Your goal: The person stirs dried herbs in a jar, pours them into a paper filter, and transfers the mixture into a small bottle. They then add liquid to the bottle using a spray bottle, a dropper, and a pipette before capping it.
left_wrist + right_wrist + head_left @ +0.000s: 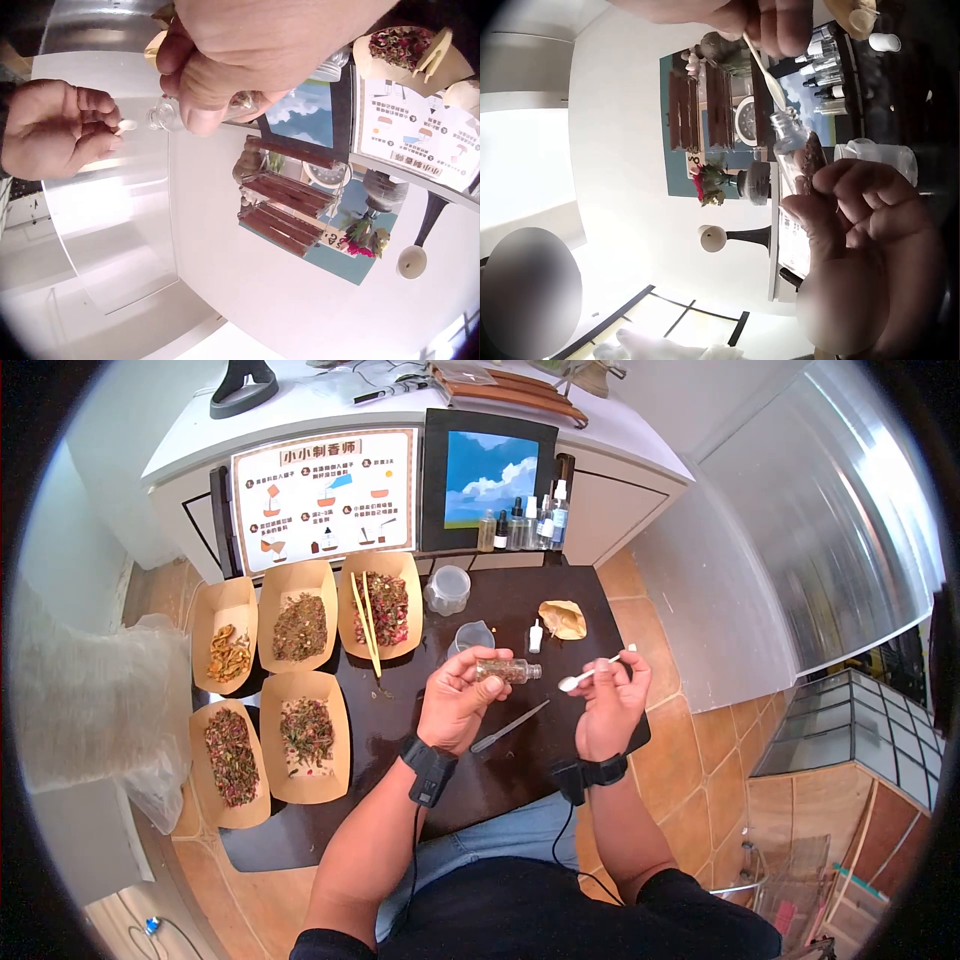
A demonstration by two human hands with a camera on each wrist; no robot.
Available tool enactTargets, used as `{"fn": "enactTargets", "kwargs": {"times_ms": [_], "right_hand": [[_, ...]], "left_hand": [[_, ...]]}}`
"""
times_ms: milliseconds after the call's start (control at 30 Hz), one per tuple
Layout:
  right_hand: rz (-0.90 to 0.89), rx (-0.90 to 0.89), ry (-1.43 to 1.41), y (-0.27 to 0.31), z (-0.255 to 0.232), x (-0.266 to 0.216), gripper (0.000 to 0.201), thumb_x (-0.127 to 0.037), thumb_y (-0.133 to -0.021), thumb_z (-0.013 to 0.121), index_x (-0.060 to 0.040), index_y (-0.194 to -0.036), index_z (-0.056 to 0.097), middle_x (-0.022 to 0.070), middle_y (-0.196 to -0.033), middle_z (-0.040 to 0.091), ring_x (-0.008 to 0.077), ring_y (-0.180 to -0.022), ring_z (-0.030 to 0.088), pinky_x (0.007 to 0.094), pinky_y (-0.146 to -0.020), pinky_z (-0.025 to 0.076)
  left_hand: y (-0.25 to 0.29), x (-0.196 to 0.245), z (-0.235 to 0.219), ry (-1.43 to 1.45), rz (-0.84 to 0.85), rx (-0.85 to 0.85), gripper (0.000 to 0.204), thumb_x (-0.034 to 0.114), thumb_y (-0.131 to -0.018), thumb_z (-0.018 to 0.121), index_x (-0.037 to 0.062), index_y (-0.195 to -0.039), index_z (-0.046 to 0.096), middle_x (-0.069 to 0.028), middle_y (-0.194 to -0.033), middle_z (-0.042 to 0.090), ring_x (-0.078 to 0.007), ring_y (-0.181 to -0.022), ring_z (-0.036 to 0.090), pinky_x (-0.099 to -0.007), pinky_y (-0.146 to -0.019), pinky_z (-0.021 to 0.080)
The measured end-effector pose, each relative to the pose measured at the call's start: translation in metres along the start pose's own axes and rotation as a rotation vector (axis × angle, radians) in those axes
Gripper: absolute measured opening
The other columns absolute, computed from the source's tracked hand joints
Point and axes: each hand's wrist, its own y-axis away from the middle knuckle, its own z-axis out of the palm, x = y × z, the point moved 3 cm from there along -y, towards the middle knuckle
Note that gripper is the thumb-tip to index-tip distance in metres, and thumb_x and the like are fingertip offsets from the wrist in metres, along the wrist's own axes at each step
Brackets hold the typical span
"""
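My left hand (452, 705) grips a small clear glass bottle (507, 672) lying nearly sideways, its open neck towards the right. Brown dried bits show inside the bottle (791, 146) in the right wrist view. Between thumb and fingers my right hand (612, 705) pinches a small white spoon (570, 683). The spoon's bowl (776, 94) is right by the bottle's mouth. Below the bottle on the dark table (450, 790) lies a thin grey dropper-like tool (510, 725). A white cap-like piece (536, 636) stands just beyond the hands.
Several paper trays (320, 785) of dried flowers and herbs fill the table's left side, wooden tongs (366, 620) across one. A clear cup (473, 636), a clear jar (448, 590) and a brown paper piece (563, 619) stand behind the hands. Small bottles (517, 525) line the back.
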Motion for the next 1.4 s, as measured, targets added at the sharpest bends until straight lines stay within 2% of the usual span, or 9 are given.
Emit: {"fn": "enactTargets", "kwargs": {"times_ms": [67,133,333,400,467,1000,1067,1167,1400], "right_hand": [[0.017,-0.015,-0.014,-0.005,-0.006,-0.005,0.028,-0.004,-0.103,0.058,-0.0024,-0.128,0.046,0.0102,-0.092,0.065,0.0127,-0.070,0.062,0.0283,-0.061,0.057],[0.172,-0.104,-0.135,-0.009,-0.011,-0.004,0.025,-0.002,-0.101,0.059,0.0013,-0.126,0.054,0.0111,-0.095,0.067,0.0136,-0.073,0.064,0.0286,-0.063,0.058],[0.095,-0.153,-0.043,0.001,-0.007,0.001,0.030,0.003,-0.097,0.064,0.0052,-0.127,0.060,0.0225,-0.122,0.069,0.0211,-0.090,0.072,0.0309,-0.074,0.062],[0.165,-0.162,-0.045,0.002,-0.008,0.004,0.028,0.003,-0.097,0.065,0.0061,-0.124,0.062,0.0232,-0.121,0.070,0.0212,-0.089,0.073,0.0315,-0.076,0.063],[0.175,-0.170,-0.052,0.002,-0.005,0.001,0.028,0.000,-0.098,0.067,0.0049,-0.124,0.063,0.0212,-0.120,0.071,0.0223,-0.090,0.073,0.0333,-0.077,0.063],[0.142,-0.084,-0.056,0.004,-0.002,0.007,0.016,0.002,-0.097,0.068,0.0062,-0.112,0.065,0.0185,-0.101,0.074,0.0216,-0.082,0.075,0.0310,-0.071,0.064],[0.135,-0.077,-0.057,0.004,-0.002,0.006,0.015,0.002,-0.097,0.068,0.0062,-0.111,0.065,0.0184,-0.101,0.074,0.0215,-0.082,0.075,0.0311,-0.070,0.064],[0.155,-0.094,-0.041,0.007,0.001,0.007,0.014,0.002,-0.096,0.069,0.0062,-0.109,0.066,0.0177,-0.099,0.074,0.0215,-0.081,0.075,0.0312,-0.070,0.064],[0.152,-0.112,-0.038,0.013,0.009,0.006,0.012,0.003,-0.095,0.069,0.0064,-0.107,0.067,0.0171,-0.093,0.074,0.0211,-0.079,0.075,0.0310,-0.069,0.064]], "left_hand": [[0.001,0.001,0.000,0.020,0.002,-0.009,0.037,-0.001,-0.093,0.072,-0.0013,-0.129,0.061,-0.0136,-0.130,0.067,-0.0177,-0.105,0.069,-0.0291,-0.085,0.058],[0.000,0.001,0.001,0.014,-0.002,-0.007,0.037,-0.001,-0.094,0.072,-0.0013,-0.129,0.061,-0.0133,-0.130,0.067,-0.0174,-0.105,0.069,-0.0290,-0.085,0.058],[0.000,-0.002,-0.004,-0.010,-0.015,-0.011,0.036,0.000,-0.094,0.072,0.0057,-0.128,0.061,-0.0133,-0.132,0.066,-0.0189,-0.103,0.070,-0.0320,-0.087,0.059],[0.000,-0.001,-0.002,-0.001,-0.022,-0.008,0.036,0.000,-0.094,0.071,0.0058,-0.128,0.061,-0.0132,-0.132,0.066,-0.0189,-0.105,0.069,-0.0322,-0.088,0.059],[0.000,0.001,0.002,-0.010,-0.006,0.035,0.036,0.001,-0.094,0.072,-0.0015,-0.129,0.061,-0.0120,-0.128,0.068,-0.0151,-0.096,0.069,-0.0288,-0.084,0.058],[-0.001,-0.002,-0.004,0.020,0.007,0.023,0.036,-0.001,-0.094,0.072,0.0003,-0.129,0.062,-0.0140,-0.131,0.066,-0.0171,-0.102,0.069,-0.0292,-0.086,0.059],[-0.001,-0.003,-0.005,-0.008,0.003,-0.007,0.035,-0.001,-0.095,0.069,0.0053,-0.129,0.060,-0.0136,-0.133,0.065,-0.0205,-0.111,0.068,-0.0326,-0.089,0.059],[-0.001,-0.003,-0.003,0.015,0.007,0.019,0.037,-0.002,-0.094,0.072,0.0012,-0.129,0.062,-0.0135,-0.131,0.066,-0.0183,-0.104,0.070,-0.0302,-0.087,0.059],[-0.001,-0.004,-0.005,-0.027,0.007,0.007,0.034,-0.002,-0.094,0.071,0.0031,-0.126,0.062,-0.0131,-0.131,0.067,-0.0198,-0.108,0.069,-0.0325,-0.089,0.060]]}}
